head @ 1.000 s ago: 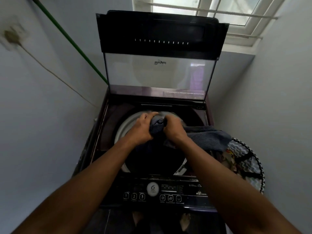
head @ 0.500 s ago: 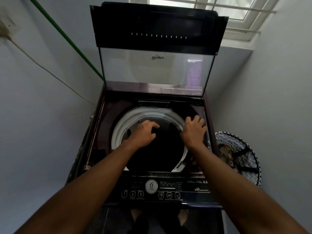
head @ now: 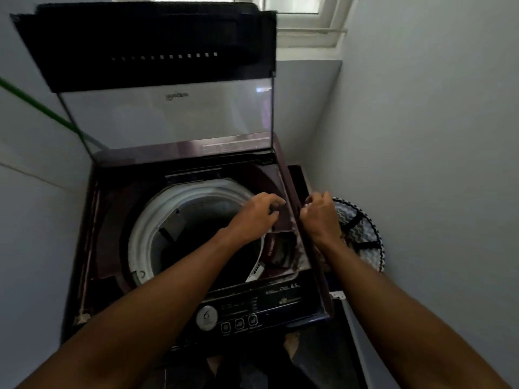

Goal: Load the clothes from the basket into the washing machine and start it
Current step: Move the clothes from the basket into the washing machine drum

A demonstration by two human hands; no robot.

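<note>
Your left hand (head: 257,213) hovers over the right rim of the drum (head: 157,220), fingers loosely curled, its grip released and holding nothing. Your right hand (head: 320,216) has crossed the washer's (head: 92,220) right edge and sits above the basket (head: 362,234), which stands on the floor just beside the machine; its fingers curl downward, but you cannot tell from here whether that grip has closed on cloth or is only reaching. The clothes left in the basket are mostly hidden behind your wrist, and whatever lies in the drum is lost in the dark. The lid (head: 165,116) stands upright at the back. The risk now is probably the narrow gap between washer and wall: lift a garment carelessly and a trailing end may snag on the machine's right edge or slip down to the floor. Bring it up high, gather the loose end with your left hand, and drop it well inside the drum. Mind the panel (head: 247,313) at the front too; a forearm brushing its buttons could set something early.
</note>
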